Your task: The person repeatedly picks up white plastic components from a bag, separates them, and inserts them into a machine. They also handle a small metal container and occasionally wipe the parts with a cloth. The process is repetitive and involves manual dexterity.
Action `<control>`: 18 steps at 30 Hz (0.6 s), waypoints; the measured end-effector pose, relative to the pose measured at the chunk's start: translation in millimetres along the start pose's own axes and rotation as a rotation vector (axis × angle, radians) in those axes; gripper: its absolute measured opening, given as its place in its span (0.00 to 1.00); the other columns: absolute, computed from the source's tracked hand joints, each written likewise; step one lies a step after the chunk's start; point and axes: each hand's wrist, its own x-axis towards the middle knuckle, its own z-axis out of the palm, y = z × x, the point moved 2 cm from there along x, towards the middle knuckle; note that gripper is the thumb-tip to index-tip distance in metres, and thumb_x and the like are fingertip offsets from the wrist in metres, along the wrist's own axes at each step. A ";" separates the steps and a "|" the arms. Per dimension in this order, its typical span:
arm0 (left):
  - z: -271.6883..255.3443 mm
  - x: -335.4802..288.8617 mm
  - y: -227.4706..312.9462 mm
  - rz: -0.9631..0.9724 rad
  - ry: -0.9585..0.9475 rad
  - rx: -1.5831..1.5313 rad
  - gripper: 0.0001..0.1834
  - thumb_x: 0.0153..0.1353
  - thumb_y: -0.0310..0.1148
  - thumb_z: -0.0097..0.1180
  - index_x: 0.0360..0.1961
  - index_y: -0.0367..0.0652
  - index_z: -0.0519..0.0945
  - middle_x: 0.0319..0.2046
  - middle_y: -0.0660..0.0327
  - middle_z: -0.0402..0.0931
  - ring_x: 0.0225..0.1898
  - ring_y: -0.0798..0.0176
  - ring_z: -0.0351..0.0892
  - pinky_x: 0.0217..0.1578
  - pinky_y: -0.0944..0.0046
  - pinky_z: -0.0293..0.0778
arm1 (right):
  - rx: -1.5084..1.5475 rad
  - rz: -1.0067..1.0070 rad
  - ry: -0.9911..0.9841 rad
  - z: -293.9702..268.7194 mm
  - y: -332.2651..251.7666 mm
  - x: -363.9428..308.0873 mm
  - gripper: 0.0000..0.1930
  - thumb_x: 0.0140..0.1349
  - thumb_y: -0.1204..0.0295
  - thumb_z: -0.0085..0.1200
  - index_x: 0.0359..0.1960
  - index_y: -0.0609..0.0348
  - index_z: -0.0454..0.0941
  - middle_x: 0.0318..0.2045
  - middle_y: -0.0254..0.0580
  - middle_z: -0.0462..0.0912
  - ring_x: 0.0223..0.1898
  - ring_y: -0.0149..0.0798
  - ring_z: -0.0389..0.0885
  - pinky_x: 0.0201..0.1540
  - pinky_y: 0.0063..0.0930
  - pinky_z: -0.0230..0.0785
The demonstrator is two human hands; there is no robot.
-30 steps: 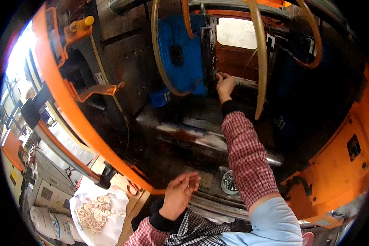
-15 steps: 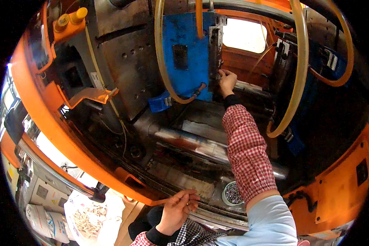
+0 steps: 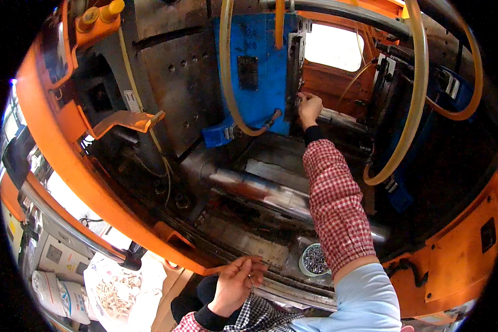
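My right hand point(image 3: 310, 109) reaches far into an orange machine, its fingers pinched against the dark metal face point(image 3: 295, 74) along the edge of a blue mould half point(image 3: 260, 61). Whatever sits between those fingertips is too small to make out. Low in the middle of the view, my left hand point(image 3: 237, 285) is held palm-up with curled fingers; thumb and fingertips come together, and any small thing in them cannot be made out. Just left of my right sleeve, a pale bowl point(image 3: 303, 266) filled with small shiny metal pieces stands on the machine's front ledge.
Yellowish hoses point(image 3: 418, 99) loop down on both sides of my right arm. A thick steel bar point(image 3: 260, 190) crosses below it. An orange bent bracket point(image 3: 133, 121) juts out at left. A white bag of pale pieces point(image 3: 124, 293) lies at lower left.
The whole view has shifted slightly. My right hand stays pinched at the same dark metal edge, its fingers a little differently bent. My left hand has hardly moved.
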 end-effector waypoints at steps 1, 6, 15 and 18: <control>-0.7 -1.6 1.1 -0.034 0.044 0.013 0.16 0.68 0.35 0.39 0.47 0.32 0.70 0.35 0.55 0.75 0.31 0.67 0.72 0.31 0.72 0.68 | 0.007 -0.011 0.007 3.4 0.9 -1.2 0.08 0.52 0.73 0.56 0.31 0.63 0.83 0.27 0.54 0.82 0.29 0.49 0.80 0.36 0.39 0.70; -7.8 -1.7 -3.0 0.023 0.117 -0.026 0.15 0.67 0.36 0.42 0.43 0.34 0.72 0.33 0.57 0.75 0.32 0.67 0.73 0.33 0.70 0.70 | -0.227 -0.231 0.153 22.9 11.5 -15.1 0.13 0.47 0.76 0.52 0.36 0.62 0.82 0.39 0.56 0.79 0.41 0.53 0.76 0.48 0.40 0.64; 7.9 14.1 5.9 0.215 -0.033 -0.036 0.15 0.66 0.38 0.44 0.39 0.34 0.71 0.32 0.55 0.75 0.32 0.64 0.73 0.35 0.67 0.71 | 0.231 -0.415 -0.383 -97.4 -85.6 -80.6 0.08 0.52 0.73 0.53 0.30 0.63 0.81 0.28 0.51 0.82 0.31 0.46 0.81 0.36 0.33 0.72; 18.9 9.0 26.1 0.255 0.099 -0.012 0.17 0.65 0.43 0.45 0.31 0.39 0.71 0.20 0.62 0.71 0.18 0.71 0.66 0.20 0.74 0.63 | 0.238 -0.529 -1.218 -153.7 -139.5 -184.9 0.07 0.50 0.71 0.59 0.27 0.62 0.82 0.25 0.43 0.82 0.27 0.34 0.79 0.32 0.27 0.70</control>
